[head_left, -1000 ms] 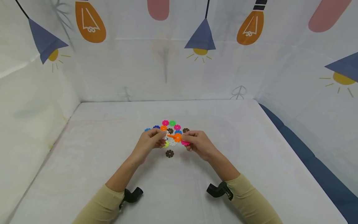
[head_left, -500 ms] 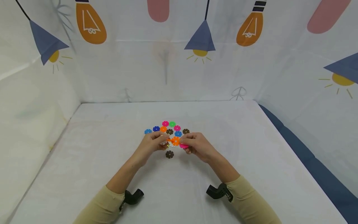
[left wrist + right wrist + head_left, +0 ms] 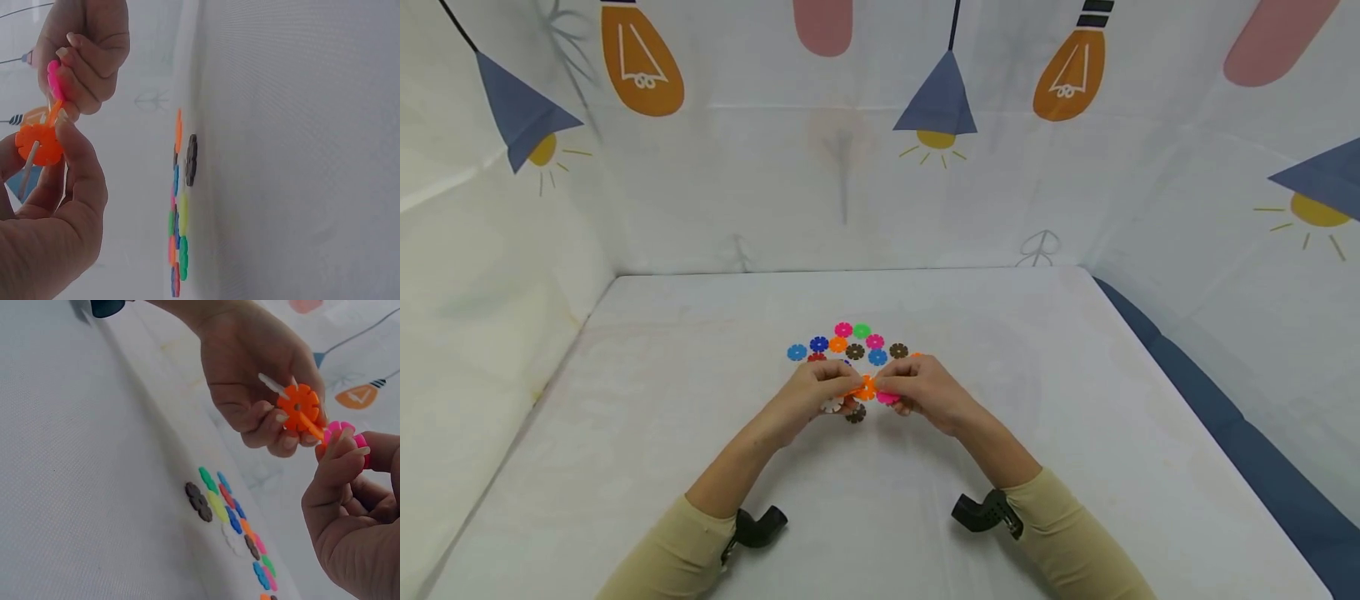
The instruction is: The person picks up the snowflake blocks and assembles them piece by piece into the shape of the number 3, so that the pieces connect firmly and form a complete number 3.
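Both hands are raised above the white table and meet over a short chain of notched, flower-shaped snowflake building discs. My left hand [image 3: 816, 390] pinches an orange disc [image 3: 299, 407], from which a white disc [image 3: 272, 386] sticks out edge-on. Between the hands a second orange disc [image 3: 55, 114] shows edge-on, running from the first orange disc to a pink disc [image 3: 340, 432]. That pink disc is between the thumb and fingers of my right hand [image 3: 928, 393]. The fingertips of the two hands are nearly together, and they partly cover the joints between the discs.
Loose discs lie flat on the table [image 3: 1045, 375] just beyond the hands, among them a green disc [image 3: 862, 331], a light blue disc [image 3: 797, 352] and a brown disc [image 3: 898, 351]. Another brown disc [image 3: 192, 160] lies nearer. A printed cloth wall [image 3: 760, 192] stands behind.
Both hands have come slightly nearer the body with the joined discs. The left hand has shifted right, closing the gap to the right fingertips and uncovering discs at the left of the group.
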### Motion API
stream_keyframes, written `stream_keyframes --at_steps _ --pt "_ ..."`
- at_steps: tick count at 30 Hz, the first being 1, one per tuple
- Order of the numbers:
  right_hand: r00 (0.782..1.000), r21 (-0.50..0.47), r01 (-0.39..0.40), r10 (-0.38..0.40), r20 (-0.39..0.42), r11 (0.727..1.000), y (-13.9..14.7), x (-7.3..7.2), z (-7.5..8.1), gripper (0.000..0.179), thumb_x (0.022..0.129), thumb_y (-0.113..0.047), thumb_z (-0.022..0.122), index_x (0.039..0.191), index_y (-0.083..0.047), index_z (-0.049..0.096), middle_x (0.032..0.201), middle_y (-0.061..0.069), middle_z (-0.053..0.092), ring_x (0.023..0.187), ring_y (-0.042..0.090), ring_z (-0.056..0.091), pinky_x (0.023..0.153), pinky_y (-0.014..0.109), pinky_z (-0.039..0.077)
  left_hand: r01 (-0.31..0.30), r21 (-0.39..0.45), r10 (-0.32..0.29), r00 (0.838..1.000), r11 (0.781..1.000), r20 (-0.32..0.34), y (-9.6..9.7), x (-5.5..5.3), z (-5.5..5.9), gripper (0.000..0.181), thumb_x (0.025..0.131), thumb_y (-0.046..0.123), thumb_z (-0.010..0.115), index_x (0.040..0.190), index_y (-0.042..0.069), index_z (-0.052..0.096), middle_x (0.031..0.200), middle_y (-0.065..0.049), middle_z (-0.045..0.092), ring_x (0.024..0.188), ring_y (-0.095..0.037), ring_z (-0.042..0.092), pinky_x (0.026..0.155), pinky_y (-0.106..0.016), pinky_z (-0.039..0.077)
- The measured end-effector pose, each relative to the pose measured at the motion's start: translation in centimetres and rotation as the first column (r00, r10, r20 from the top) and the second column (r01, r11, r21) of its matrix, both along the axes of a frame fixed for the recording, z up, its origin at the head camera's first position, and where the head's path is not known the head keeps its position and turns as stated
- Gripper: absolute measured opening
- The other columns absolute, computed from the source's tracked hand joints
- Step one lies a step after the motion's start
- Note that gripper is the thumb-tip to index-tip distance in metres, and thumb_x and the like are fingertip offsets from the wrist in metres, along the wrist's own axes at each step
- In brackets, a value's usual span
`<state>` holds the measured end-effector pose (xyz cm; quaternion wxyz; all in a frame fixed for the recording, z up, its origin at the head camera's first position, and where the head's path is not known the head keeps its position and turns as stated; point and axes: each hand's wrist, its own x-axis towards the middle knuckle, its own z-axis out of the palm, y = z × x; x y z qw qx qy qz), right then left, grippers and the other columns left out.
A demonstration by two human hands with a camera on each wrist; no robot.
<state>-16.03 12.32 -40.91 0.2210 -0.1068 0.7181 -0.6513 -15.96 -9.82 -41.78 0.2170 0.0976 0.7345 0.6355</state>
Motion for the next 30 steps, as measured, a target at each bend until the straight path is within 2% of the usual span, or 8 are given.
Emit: stream_keyframes --at_steps 3,9,17,20,22,25,27,30 --pt "1.0 -0.024 0.016 -0.016 0.006 1.0 -0.06 0.07 -0.06 0.027 0.095 -0.017 0.065 0.103 0.009 0.067 0.072 -0.001 0.059 0.057 0.01 0.049 0.055 0.019 0.046 -0.013 -0.004 0.013 1.0 1.0 0.001 0.07 -0.02 -0.02 0.025 0.098 0.027 0.062 0.103 0.004 0.068 0.088 -0.005 0.067 0.077 -0.02 0.065 0.081 -0.033 0.057" --pt "0.999 -0.081 0.043 -0.042 0.006 0.996 -0.16 0.11 -0.5 0.022 0.097 -0.014 0.063 0.106 0.005 0.064 0.066 -0.001 0.057 0.055 0.009 0.047 0.052 0.018 0.041 -0.058 0.028 0.058 0.998 0.998 -0.013 0.02 0.1 0.16 0.026 0.099 0.026 0.06 0.103 0.002 0.065 0.083 -0.005 0.064 0.075 -0.018 0.063 0.078 -0.031 0.057" --pt "1.0 -0.102 0.015 -0.015 -0.003 0.995 -0.13 -0.01 -0.52 0.024 0.097 -0.009 0.062 0.117 0.003 0.059 0.074 -0.001 0.066 0.062 0.01 0.056 0.061 0.02 0.051 -0.109 0.079 0.11 0.994 0.991 -0.004 -0.13 -0.02 0.16 0.022 0.099 0.025 0.059 0.1 0.003 0.063 0.082 -0.002 0.062 0.074 -0.015 0.061 0.075 -0.027 0.057" --pt "0.999 -0.092 0.022 -0.024 -0.022 0.995 -0.07 -0.07 -0.51 0.023 0.095 -0.009 0.064 0.115 0.002 0.058 0.075 0.0 0.068 0.065 0.012 0.058 0.065 0.021 0.054 -0.124 0.092 0.124 0.992 0.988 0.005 -0.21 -0.04 0.19 0.023 0.1 0.026 0.059 0.1 0.003 0.062 0.082 -0.002 0.061 0.073 -0.014 0.061 0.075 -0.025 0.057" --pt "0.997 -0.065 0.036 -0.04 -0.067 0.997 -0.08 -0.06 -0.49 0.021 0.094 -0.009 0.065 0.111 0.001 0.059 0.076 0.005 0.069 0.068 0.019 0.061 0.068 0.024 0.055 -0.132 0.1 0.132 0.991 0.986 0.011 -0.28 -0.03 0.23 0.023 0.1 0.026 0.058 0.102 0.003 0.062 0.083 -0.002 0.062 0.074 -0.015 0.062 0.075 -0.023 0.057" --pt "0.983 -0.006 0.063 -0.063 -0.172 0.998 -0.21 0.11 -0.44 0.016 0.093 -0.013 0.068 0.103 -0.002 0.062 0.085 0.02 0.069 0.077 0.037 0.062 0.072 0.03 0.056 -0.147 0.101 0.145 0.989 0.984 0.026 -0.35 -0.01 0.36 0.023 0.1 0.026 0.057 0.103 0.004 0.062 0.084 -0.002 0.062 0.078 -0.019 0.063 0.075 -0.024 0.056" --pt "0.964 0.034 0.078 -0.067 -0.256 0.996 -0.34 0.23 -0.5 0.014 0.092 -0.015 0.07 0.1 -0.004 0.065 0.091 0.027 0.069 0.082 0.045 0.061 0.073 0.037 0.058 -0.154 0.104 0.151 0.988 0.983 0.034 -0.38 -0.02 0.42 0.022 0.1 0.026 0.057 0.103 0.004 0.062 0.085 -0.001 0.062 0.08 -0.022 0.064 0.077 -0.026 0.056" --pt "0.927 0.09 0.114 -0.074 -0.367 0.989 -0.56 0.52 -0.48 0.012 0.092 -0.018 0.071 0.097 -0.007 0.068 0.091 0.024 0.07 0.08 0.042 0.063 0.074 0.046 0.058 -0.158 0.112 0.154 0.987 0.981 0.046 -0.36 -0.05 0.48 0.021 0.101 0.025 0.056 0.102 0.005 0.062 0.084 -0.001 0.062 0.078 -0.022 0.064 0.078 -0.027 0.056"
